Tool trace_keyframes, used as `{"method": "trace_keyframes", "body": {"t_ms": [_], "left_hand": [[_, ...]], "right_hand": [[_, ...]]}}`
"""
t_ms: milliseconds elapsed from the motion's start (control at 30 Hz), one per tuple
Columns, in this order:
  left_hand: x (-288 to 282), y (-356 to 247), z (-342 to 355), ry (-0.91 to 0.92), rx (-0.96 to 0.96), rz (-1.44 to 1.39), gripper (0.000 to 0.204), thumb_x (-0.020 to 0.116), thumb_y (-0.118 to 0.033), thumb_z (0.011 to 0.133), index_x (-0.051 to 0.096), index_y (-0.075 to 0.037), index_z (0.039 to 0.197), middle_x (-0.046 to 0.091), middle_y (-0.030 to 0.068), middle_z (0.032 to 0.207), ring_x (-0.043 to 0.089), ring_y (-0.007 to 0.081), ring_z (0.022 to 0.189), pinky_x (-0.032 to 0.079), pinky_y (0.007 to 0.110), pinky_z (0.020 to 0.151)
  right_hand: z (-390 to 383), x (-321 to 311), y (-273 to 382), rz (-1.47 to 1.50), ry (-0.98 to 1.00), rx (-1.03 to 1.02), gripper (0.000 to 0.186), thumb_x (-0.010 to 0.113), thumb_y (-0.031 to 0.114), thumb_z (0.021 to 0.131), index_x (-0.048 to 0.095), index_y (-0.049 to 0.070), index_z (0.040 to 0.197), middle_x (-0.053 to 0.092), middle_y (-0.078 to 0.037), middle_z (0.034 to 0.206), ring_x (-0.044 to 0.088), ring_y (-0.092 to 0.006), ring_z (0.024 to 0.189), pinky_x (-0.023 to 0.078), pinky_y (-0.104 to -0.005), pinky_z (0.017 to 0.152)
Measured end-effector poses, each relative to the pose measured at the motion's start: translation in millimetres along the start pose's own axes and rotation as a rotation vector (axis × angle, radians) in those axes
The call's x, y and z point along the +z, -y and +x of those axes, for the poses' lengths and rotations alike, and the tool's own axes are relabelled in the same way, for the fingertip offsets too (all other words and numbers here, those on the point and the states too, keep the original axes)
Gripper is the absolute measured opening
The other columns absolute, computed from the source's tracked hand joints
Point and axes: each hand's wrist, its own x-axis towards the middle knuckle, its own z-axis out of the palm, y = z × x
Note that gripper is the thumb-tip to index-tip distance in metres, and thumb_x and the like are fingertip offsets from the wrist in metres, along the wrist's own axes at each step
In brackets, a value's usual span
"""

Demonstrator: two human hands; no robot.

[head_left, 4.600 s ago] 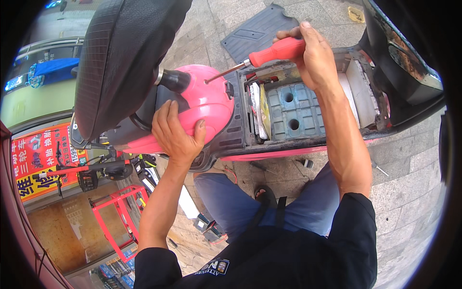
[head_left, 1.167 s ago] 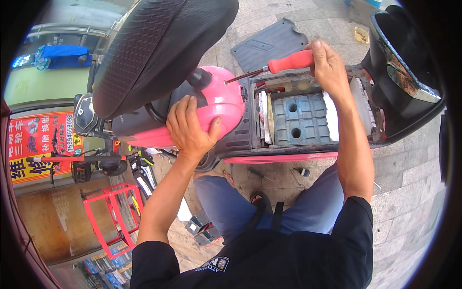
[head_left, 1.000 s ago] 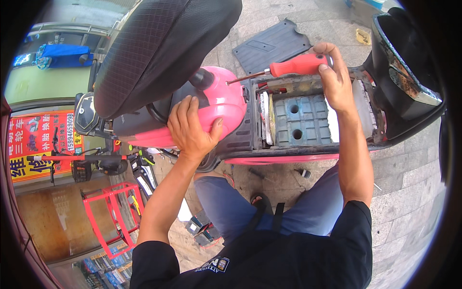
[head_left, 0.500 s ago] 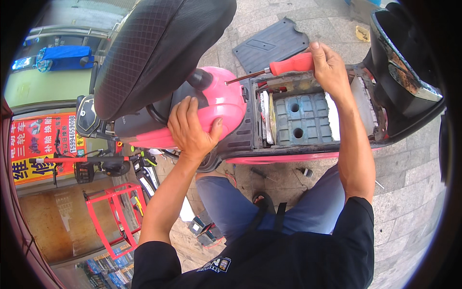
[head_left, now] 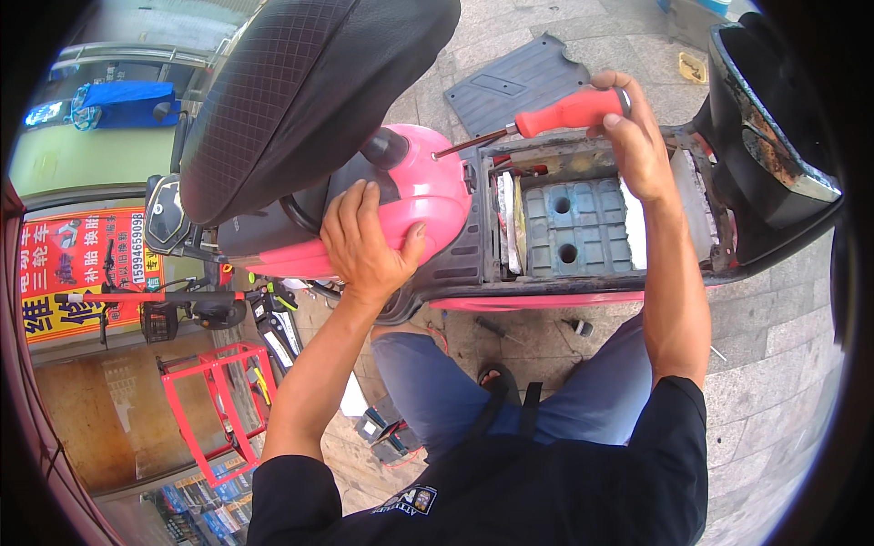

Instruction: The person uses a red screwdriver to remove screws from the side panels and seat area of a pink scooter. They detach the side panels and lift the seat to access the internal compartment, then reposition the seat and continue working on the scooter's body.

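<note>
My left hand [head_left: 373, 250] rests on the pink rear body panel [head_left: 432, 200] of a scooter, thumb apart from the bent fingers, below the black seat [head_left: 296, 100], which stands over the panel. In my right hand [head_left: 633, 146] is a red-handled screwdriver [head_left: 555, 118], held nearly level, its tip at a small hole in the pink panel. Beneath the right wrist lies the open compartment [head_left: 475, 227] of the scooter, with a grey-blue ribbed block [head_left: 592, 227] and white sheets at its sides.
A grey plastic floor panel [head_left: 514, 77] and a yellow tray [head_left: 691, 65] lie on the paving beyond. The black front housing [head_left: 765, 155] rises at right. At left are a kick scooter [head_left: 182, 300] and a red metal frame [head_left: 214, 409]. Small tools lie beside my knees.
My right thumb and fingers have shifted round the screwdriver handle, the thumb now lower than half a second ago. My left hand stays on the panel. The view has shifted slightly.
</note>
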Motion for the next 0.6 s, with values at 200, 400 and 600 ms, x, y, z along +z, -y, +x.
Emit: {"method": "trace_keyframes", "body": {"t_ms": [200,400,600], "left_hand": [[1,1,0,0.001,-0.002,-0.005,0.067,0.067,-0.051,0.083,0.057,0.000,0.125,0.058,0.0166,0.124,0.053,0.0363,0.113,0.041,0.048,0.097],[1,0,-2,-0.002,-0.002,-0.002,0.067,0.067,-0.051,0.083,0.057,0.000,0.124,0.058,0.0168,0.124,0.053,0.0367,0.113,0.041,0.048,0.097],[0,1,-3,-0.002,-0.009,-0.018,0.066,0.069,-0.049,0.081,0.057,0.000,0.124,0.057,0.0172,0.125,0.053,0.0370,0.114,0.041,0.048,0.098]], "right_hand": [[3,2,-6,-0.174,-0.024,0.128,0.031,0.055,0.027,0.096,0.058,0.006,0.119,0.062,-0.005,0.090,0.059,-0.0133,0.078,0.047,-0.0305,0.075],[3,2,2,-0.081,-0.010,0.200,0.032,0.053,0.033,0.100,0.062,0.004,0.110,0.060,-0.001,0.082,0.056,-0.0110,0.074,0.046,-0.0270,0.070],[-6,10,-10,0.012,-0.097,0.081,0.031,0.054,0.031,0.101,0.060,0.004,0.116,0.063,-0.003,0.084,0.057,-0.0105,0.079,0.047,-0.0273,0.074]]}}
